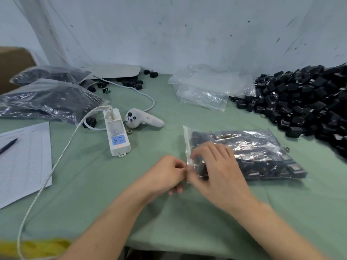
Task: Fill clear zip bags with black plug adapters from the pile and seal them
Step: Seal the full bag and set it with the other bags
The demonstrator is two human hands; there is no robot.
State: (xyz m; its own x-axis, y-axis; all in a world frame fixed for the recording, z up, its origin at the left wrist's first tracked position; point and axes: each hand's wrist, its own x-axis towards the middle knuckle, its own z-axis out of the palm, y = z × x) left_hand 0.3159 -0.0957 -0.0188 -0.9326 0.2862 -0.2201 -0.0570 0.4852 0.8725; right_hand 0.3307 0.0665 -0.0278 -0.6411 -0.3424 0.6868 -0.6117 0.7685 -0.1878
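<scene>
Left hand [169, 173]: forearm comes in from the lower left and the hand lies low over the counter [150, 212]. Its fingers are curled, and thumb and forefinger pinch the near corner of the zip bag [262, 152] at its opening edge. Right hand [216, 171]: forearm enters from the lower right, palm down. Its fingers are spread, slightly bent, and laid over the zip end of the same bag, with the thumb next to the left fingertips. This hand is motion-blurred, so I cannot tell whether it grips the edge or only presses on it. Containers, from the left: two filled bags [47, 102] lie overlapped at the far left edge, dark with adapters. The zip bag lies flat at centre right with its opening edge toward the left. It is packed full of black adapters, and the clear film is glossy with glare streaks. Behind it, near the wall, is a loose stack of empty bags [204, 89]. Far right: the adapter pile [304, 102], a heap of small black blocks reaching the wall, its near edge close to the zip bag's far corner. Other items left of centre: a paper sheet [24, 162] with a pen [8, 146] on it, a white power strip [117, 132] and a white controller [140, 119].
</scene>
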